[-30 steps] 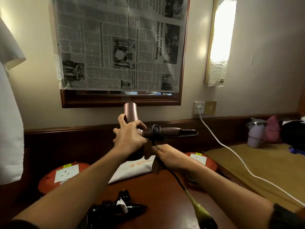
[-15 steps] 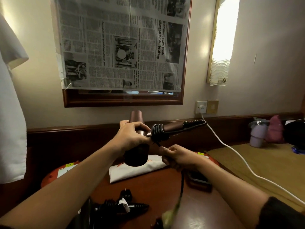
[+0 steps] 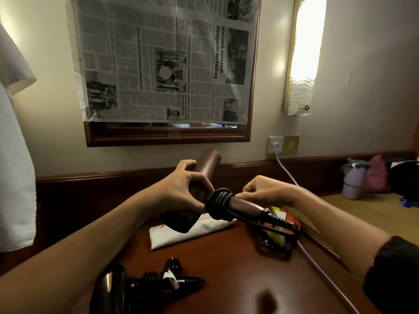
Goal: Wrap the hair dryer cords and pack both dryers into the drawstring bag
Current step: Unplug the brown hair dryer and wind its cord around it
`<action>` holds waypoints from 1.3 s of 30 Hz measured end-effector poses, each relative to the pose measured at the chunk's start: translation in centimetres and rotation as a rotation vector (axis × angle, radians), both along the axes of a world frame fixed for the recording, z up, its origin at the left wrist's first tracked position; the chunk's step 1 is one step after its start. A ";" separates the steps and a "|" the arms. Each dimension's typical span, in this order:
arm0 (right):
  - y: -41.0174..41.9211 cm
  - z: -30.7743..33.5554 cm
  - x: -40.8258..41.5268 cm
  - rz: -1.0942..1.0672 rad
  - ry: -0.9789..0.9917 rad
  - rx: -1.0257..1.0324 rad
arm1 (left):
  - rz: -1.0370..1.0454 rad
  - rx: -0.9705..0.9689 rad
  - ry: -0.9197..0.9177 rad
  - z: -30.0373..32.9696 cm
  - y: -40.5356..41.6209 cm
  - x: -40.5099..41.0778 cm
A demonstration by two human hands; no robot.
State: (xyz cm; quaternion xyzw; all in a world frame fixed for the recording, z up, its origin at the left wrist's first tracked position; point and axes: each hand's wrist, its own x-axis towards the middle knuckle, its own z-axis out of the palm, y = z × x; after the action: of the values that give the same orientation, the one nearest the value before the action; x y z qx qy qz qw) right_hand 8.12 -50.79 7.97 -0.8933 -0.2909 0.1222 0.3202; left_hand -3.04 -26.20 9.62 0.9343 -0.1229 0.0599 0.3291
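The brown hair dryer is held up above the wooden table, its black cord coiled several turns around the handle. The left hand grips the dryer's body, fingers curled round the barrel. The right hand pinches the cord at the coil, fingers bent. Beneath them lies the white drawstring bag, flat on the table. Nearer me, a black hair dryer rests with its cord already wound. A white cable runs from the wall socket.
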 end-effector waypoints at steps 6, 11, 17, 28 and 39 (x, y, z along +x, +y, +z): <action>0.9 3.3 -1.1 0.000 -0.028 -0.095 | 0.111 0.233 -0.103 -1.0 -0.8 0.6; 2.6 4.2 -2.1 -0.062 -0.002 -0.141 | 0.207 0.500 -0.252 -1.9 -2.0 0.8; 4.4 3.7 -3.0 -0.158 -0.023 -0.139 | 0.407 0.652 -0.458 -3.0 -2.7 1.5; 4.9 1.5 -5.9 -0.062 0.231 0.289 | 0.522 0.345 -0.405 -3.0 -2.5 2.9; 4.2 -3.4 -5.8 0.102 0.180 0.328 | 0.488 -0.041 -0.198 -2.7 0.3 3.5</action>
State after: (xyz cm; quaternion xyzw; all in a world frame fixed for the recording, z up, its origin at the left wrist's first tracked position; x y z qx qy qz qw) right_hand 2.29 -46.63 4.53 -0.7986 -0.3222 0.1686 0.4796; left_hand 0.45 -25.88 6.87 0.9191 0.0759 0.2310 0.3100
